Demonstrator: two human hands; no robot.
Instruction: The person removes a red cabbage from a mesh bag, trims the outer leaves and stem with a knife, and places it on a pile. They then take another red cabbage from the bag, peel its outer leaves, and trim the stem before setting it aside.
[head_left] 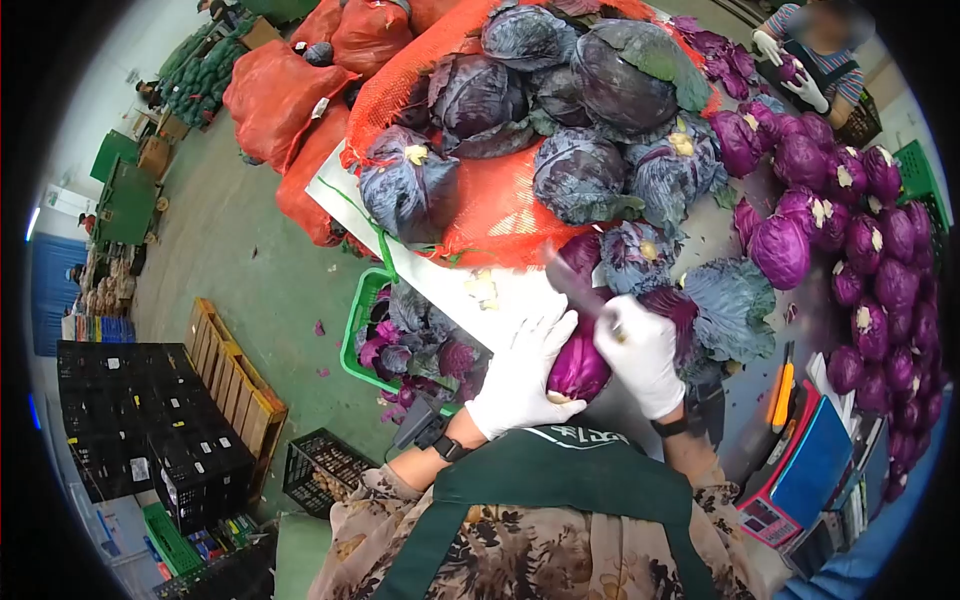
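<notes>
A trimmed purple cabbage (580, 368) sits on the work table close to my body. My left hand (525, 375), in a white glove, is pressed against its left side, thumb underneath near the cut stem end. In my gloved right hand (640, 355) is a knife (572, 282), its blade blurred and pointing away to the upper left above the cabbage. Loose outer leaves (735, 310) lie to the right of that hand. Just beyond it rests an untrimmed cabbage (637, 255). Pale stem cuttings (482, 288) lie on the white table edge.
Untrimmed cabbages (475, 100) lie on a red mesh sack (500, 200) ahead. Trimmed cabbages (875, 270) are stacked at right, near a co-worker (815, 60). A green crate (365, 320) of leaves stands lower left. A yellow-orange box cutter (783, 395) lies by blue folders (815, 460).
</notes>
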